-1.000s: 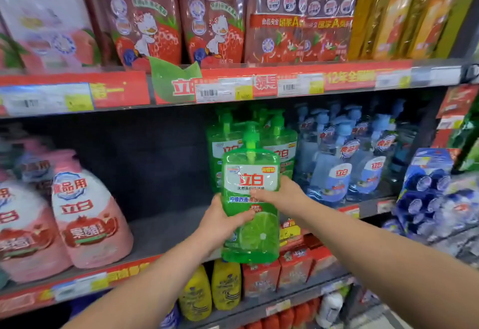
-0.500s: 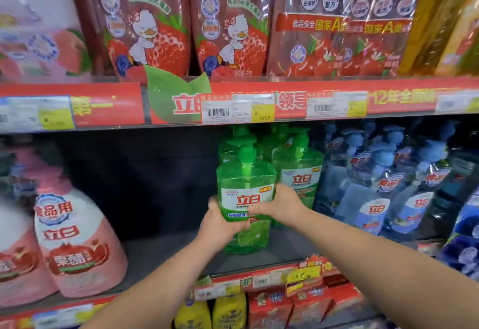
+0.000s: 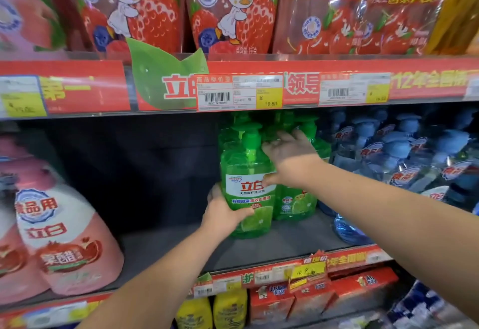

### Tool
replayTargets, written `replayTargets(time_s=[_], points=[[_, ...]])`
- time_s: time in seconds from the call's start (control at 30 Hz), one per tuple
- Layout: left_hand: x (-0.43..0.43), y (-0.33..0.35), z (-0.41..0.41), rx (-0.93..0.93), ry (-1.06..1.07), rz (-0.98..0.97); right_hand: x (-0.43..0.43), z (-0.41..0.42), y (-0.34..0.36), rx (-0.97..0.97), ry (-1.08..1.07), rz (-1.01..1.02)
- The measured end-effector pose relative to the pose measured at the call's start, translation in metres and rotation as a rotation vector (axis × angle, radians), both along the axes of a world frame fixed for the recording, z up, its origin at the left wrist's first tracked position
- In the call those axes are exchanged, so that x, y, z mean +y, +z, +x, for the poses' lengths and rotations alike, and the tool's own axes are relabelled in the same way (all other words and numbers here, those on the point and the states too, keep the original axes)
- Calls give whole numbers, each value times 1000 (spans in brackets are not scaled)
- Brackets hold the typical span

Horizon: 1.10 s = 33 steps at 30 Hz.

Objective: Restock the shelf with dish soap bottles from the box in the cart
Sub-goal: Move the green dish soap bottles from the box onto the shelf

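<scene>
The green bottle (image 3: 247, 188) stands on the shelf (image 3: 285, 248). The left hand (image 3: 223, 214) is clamped round its lower side. The right hand (image 3: 289, 156) is spread loose beside its pump, thumb touching its label. Shoved back hard, I'd say it could knock over the green bottles behind (image 3: 298, 199). Blue bottles (image 3: 388, 163) crowd in to its right, and pink pouches (image 3: 67, 238) sit well to its left.

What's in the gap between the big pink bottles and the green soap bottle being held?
Nothing: in the head view, only bare grey shelf lies between the pink bottles and the green bottle.
</scene>
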<state>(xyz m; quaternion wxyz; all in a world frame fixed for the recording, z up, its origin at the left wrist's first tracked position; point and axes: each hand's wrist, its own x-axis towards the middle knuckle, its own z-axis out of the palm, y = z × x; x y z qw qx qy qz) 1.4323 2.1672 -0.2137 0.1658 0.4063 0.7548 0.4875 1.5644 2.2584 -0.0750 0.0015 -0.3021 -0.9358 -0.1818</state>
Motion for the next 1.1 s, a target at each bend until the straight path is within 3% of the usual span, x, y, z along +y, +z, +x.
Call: replayTargets(time_s=[0.33, 1.1], points=[[22, -3, -7, -134, -42, 22, 25, -2, -10, 45, -23, -53], [34, 7, -20, -161, -62, -105, 17, -11, -11, 83, -150, -66]])
